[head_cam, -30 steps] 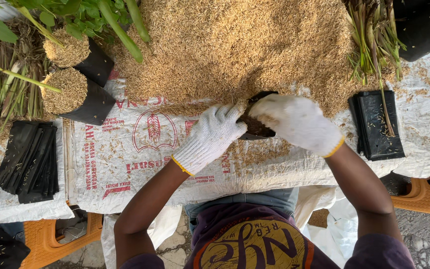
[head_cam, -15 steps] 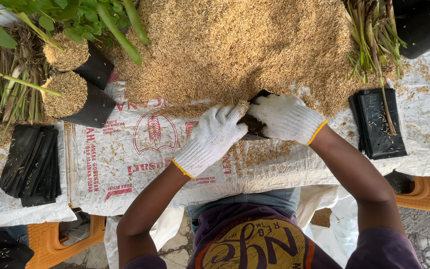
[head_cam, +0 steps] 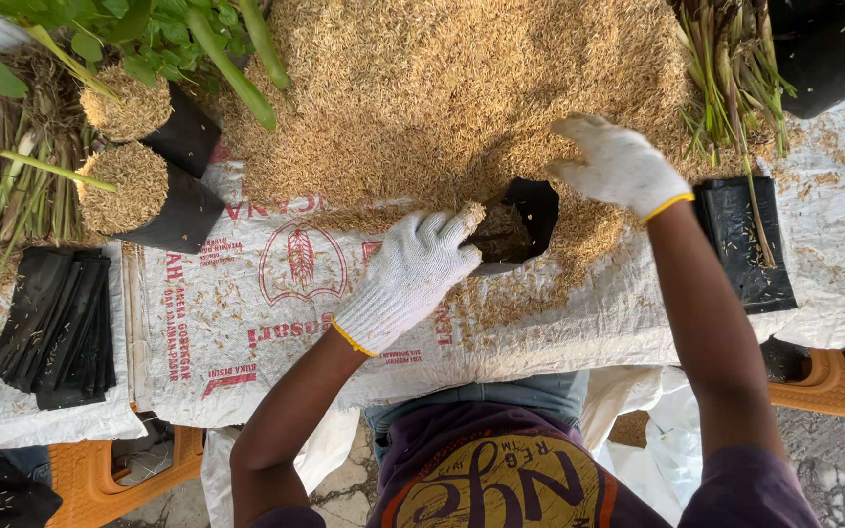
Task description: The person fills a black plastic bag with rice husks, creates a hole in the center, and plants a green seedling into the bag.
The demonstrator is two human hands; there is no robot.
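Observation:
My left hand (head_cam: pixel 415 276), in a white knit glove with a yellow cuff, grips the near rim of a small black plastic grow bag (head_cam: pixel 520 223) lying on its side, mouth toward a big heap of tan rice husk (head_cam: pixel 442 88). Some husk lies inside the bag. My right hand (head_cam: pixel 616 162), gloved the same way, rests on the husk just right of the bag's mouth, fingers curled loosely with nothing clearly in them.
Two husk-filled black bags (head_cam: pixel 154 181) lie at the left under green leafy plants (head_cam: pixel 119 39). A stack of flat empty bags (head_cam: pixel 56 328) sits at the lower left, another (head_cam: pixel 740 244) at the right. Cut stems (head_cam: pixel 735 68) lie at the top right. White woven sacks (head_cam: pixel 266 323) cover the table.
My right hand has lifted off the bag's rim and moved up and right onto the husk heap. My left hand still holds the bag, whose mouth now shows open.

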